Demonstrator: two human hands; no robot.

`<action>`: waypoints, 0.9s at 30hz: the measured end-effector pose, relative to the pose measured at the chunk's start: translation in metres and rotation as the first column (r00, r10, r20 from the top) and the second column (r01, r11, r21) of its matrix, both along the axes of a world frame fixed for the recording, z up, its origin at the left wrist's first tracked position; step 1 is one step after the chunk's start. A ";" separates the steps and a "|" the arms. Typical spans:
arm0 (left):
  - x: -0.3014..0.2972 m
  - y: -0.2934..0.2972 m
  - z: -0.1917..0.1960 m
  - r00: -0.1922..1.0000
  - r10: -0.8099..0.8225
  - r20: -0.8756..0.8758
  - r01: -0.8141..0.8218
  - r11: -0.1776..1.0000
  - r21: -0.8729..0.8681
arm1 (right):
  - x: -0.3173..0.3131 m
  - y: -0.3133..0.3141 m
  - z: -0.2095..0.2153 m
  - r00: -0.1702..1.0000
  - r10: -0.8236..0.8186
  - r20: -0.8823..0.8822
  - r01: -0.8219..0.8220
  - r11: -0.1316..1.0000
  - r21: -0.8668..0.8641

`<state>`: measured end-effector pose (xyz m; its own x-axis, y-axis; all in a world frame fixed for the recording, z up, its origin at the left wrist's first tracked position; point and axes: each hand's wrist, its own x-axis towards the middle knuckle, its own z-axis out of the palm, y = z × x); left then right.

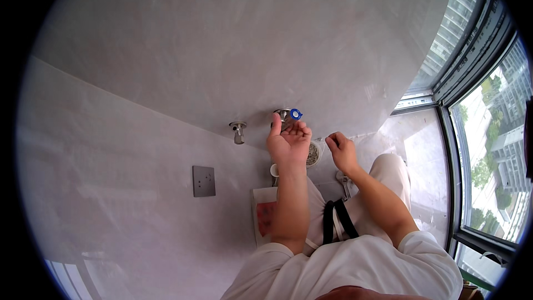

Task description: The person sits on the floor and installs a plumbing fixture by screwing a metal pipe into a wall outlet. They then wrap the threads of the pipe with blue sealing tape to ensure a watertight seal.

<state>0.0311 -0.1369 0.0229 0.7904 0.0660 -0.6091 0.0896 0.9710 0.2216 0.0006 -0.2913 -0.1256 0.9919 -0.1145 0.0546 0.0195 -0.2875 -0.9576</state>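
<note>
A chrome angle valve (pixel 282 115) with a round blue handle (pixel 296 114) sticks out of the grey wall. My left hand (pixel 291 147) is at it, palm toward me, with the thumb along its left side and the fingers curled at its right. The hand covers the valve's lower part, so the exact hold is partly hidden. To the right and a little lower, my right hand (pixel 342 153) is closed with thumb and forefinger together, apart from the valve. Whatever it may pinch is too small to make out.
Another chrome fitting (pixel 238 132) projects from the wall at the left, above a dark socket plate (pixel 204 181). Below my hands are a tub of grainy material (pixel 313 154), a white cup (pixel 274 170), a wrench (pixel 343 184) and a red-and-white bag (pixel 263 216). Windows (pixel 488 144) line the right.
</note>
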 end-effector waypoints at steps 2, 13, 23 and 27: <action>0.002 -0.008 -0.006 1.000 0.026 0.010 -0.028 0.979 0.201 | 0.001 -0.002 -0.001 1.000 -0.013 0.017 0.013 1.000 0.018; 0.004 -0.036 -0.033 0.930 0.149 0.337 -0.366 0.469 0.804 | 0.000 -0.001 0.004 1.000 -0.002 -0.019 0.003 1.000 0.017; -0.001 0.006 -0.056 0.963 -0.125 0.241 -0.260 -0.680 0.686 | 0.000 -0.001 0.001 1.000 0.004 0.005 -0.004 1.000 0.008; -0.003 0.014 -0.052 0.981 -0.144 0.133 -0.195 -0.770 0.607 | 0.001 -0.001 0.003 1.000 0.022 0.000 -0.022 0.999 0.050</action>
